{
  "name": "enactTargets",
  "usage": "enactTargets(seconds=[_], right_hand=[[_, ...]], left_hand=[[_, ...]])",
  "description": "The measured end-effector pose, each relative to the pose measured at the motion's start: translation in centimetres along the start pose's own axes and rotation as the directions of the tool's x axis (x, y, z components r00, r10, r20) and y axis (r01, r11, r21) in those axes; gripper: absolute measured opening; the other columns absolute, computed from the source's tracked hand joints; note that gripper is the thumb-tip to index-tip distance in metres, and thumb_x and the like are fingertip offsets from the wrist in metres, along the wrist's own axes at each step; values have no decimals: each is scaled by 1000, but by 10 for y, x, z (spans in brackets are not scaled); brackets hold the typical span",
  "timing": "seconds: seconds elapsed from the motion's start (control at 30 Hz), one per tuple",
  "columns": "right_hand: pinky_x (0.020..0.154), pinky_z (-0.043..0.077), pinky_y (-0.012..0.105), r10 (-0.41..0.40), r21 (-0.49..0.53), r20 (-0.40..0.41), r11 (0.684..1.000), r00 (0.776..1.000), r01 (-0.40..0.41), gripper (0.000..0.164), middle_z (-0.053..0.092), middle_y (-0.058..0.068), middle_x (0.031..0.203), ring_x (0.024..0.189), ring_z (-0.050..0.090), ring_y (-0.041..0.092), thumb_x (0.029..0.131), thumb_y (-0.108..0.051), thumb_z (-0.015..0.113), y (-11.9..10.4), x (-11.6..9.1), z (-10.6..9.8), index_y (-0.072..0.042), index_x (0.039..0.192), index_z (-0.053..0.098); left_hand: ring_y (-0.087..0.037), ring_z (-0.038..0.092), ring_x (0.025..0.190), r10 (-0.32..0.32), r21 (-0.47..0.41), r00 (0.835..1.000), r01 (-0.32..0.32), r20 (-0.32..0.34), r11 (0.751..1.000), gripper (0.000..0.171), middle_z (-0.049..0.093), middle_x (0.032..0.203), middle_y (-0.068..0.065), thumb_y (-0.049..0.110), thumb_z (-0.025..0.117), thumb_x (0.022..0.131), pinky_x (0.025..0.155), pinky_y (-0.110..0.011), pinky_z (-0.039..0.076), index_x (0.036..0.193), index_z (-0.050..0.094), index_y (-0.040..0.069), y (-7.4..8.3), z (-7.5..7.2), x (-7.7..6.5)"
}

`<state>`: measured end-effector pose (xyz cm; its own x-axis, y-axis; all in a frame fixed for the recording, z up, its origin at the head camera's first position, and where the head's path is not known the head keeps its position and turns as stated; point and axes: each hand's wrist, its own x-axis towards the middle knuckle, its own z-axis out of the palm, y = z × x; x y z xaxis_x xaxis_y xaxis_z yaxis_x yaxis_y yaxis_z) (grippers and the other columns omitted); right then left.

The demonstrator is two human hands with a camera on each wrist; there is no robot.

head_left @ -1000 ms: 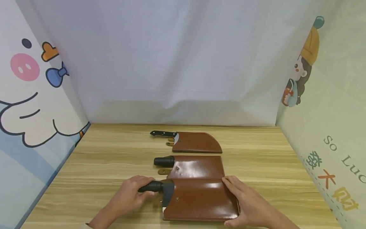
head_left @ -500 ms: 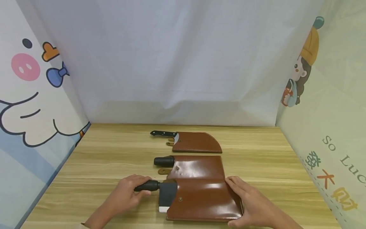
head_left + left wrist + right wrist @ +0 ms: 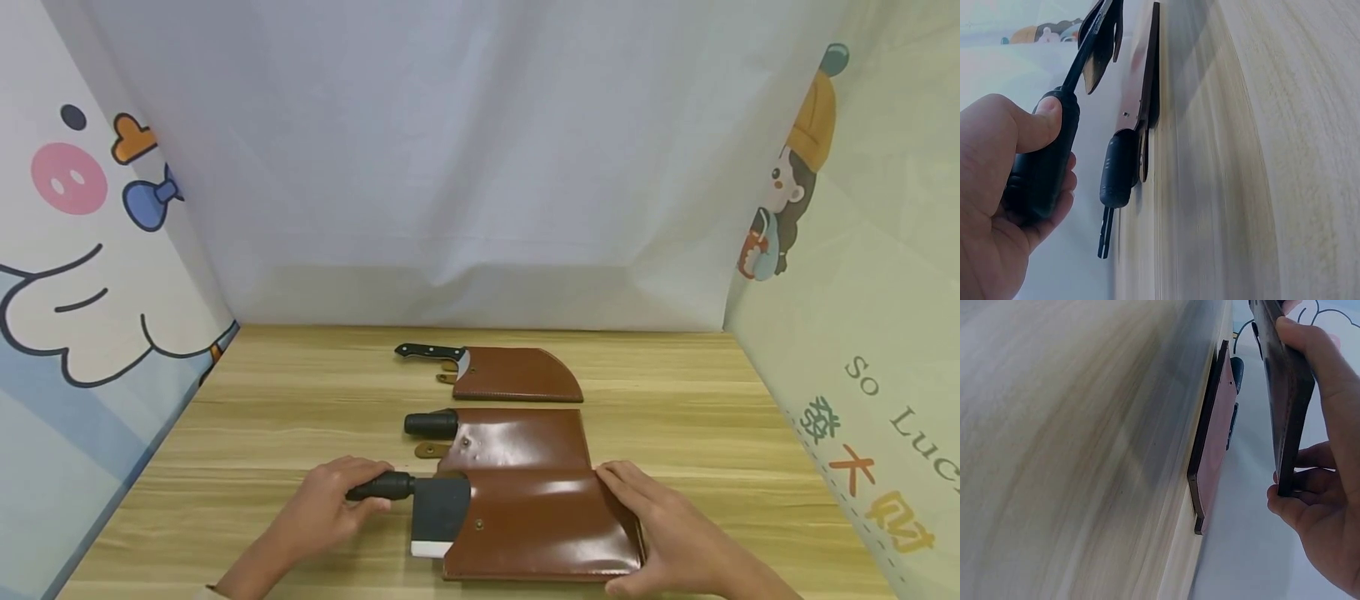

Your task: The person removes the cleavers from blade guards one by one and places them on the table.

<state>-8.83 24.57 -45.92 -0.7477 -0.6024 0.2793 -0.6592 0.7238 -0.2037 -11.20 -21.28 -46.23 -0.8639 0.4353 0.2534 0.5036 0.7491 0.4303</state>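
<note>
My left hand point(image 3: 337, 504) grips the black handle point(image 3: 1047, 150) of a cleaver, thumb along its side. Part of the cleaver's dark blade point(image 3: 441, 510), with a pale edge strip, sticks out of the mouth of a brown leather sheath point(image 3: 547, 525); the rest is hidden inside. At the sheath's right end my right hand point(image 3: 660, 533) holds it between thumb and fingers. Both wrist views show the sheath and cleaver raised off the table. Behind them lies a second sheathed cleaver point(image 3: 517, 437), its black handle pointing left and its front part overlapped by the held sheath.
Farther back on the wooden table point(image 3: 300, 375) lies a third knife in a brown sheath point(image 3: 517, 372), its riveted black handle point(image 3: 429, 350) to the left. A white cloth point(image 3: 480, 167) hangs behind the table, with printed panels at both sides.
The left hand has moved left with the handle, and the right hand slightly right with the sheath. More of the blade shows outside the sheath than a second ago.
</note>
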Motion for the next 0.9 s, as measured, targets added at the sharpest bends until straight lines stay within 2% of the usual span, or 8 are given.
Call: enactTargets(seconds=[0.4,0.77,0.9], right_hand=[[94,56,51,-5,8,-17,1000,1000,5,125,52,20,148,128,59,37,57,-75,87,3,-6,-3,2,148,48],[94,55,55,55,56,28,997,998,-57,122,50,22,150,131,55,40,61,-73,86,2,-13,-7,0,150,46],[93,55,55,44,34,3,998,999,-44,123,51,23,149,129,57,40,59,-72,88,3,-14,-8,1,149,47]], left_hand=[[-21,73,99,11,-13,1000,-11,-11,1000,40,76,111,-3,25,84,85,82,-41,60,119,76,7,-4,-7,-1],[-21,73,100,10,-14,1000,-10,8,1000,38,76,112,-1,29,82,88,83,-42,59,119,76,9,-6,-15,-2],[-22,73,100,5,-21,1000,-5,1,1000,37,76,112,-2,27,82,87,82,-42,60,118,76,8,-8,-17,-4]])
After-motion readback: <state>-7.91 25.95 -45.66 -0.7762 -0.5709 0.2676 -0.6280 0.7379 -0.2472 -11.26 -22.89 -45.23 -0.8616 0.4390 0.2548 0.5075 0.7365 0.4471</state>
